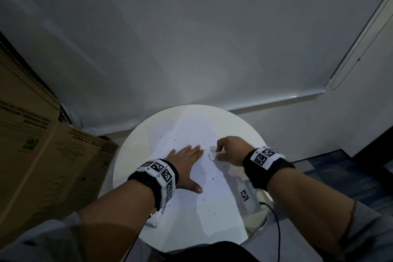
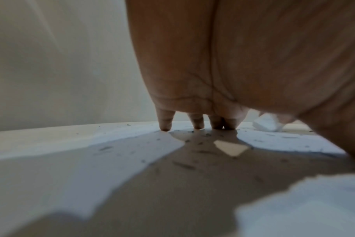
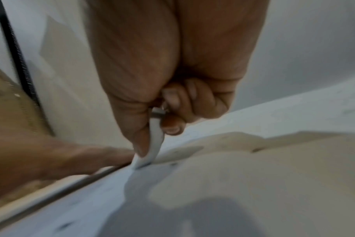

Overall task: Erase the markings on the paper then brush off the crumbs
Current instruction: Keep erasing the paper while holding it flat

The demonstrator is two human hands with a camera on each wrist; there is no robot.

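Two hands work over one sheet of paper (image 1: 197, 208) lying on a round white surface (image 1: 125, 155), its long axis running from the person's body toward the wall. At the left a cardboard box (image 1: 42, 155) stands close against the surface's rim, so there is little room to sweep that way. Next comes the left hand (image 1: 187, 166), laid flat with fingers straight and spread, fingertips (image 2: 165, 126) pressing the sheet down; it holds nothing. Just to its right, almost touching those fingertips, the right hand (image 1: 229, 150) has its grip curled round a white eraser (image 3: 155, 144), pinched between thumb and fingers, the lower end on the paper. Dark crumbs (image 1: 187, 140) lie scattered over the sheet, thickest beyond and between the hands, with a few toward the near end. Whether any marks remain under the eraser cannot be told. By my judgement the rubbing runs across the short axis beside the pinning hand, and the clearest way out for crumbs is the far edge or the right, where the surface's rim drops to open floor.
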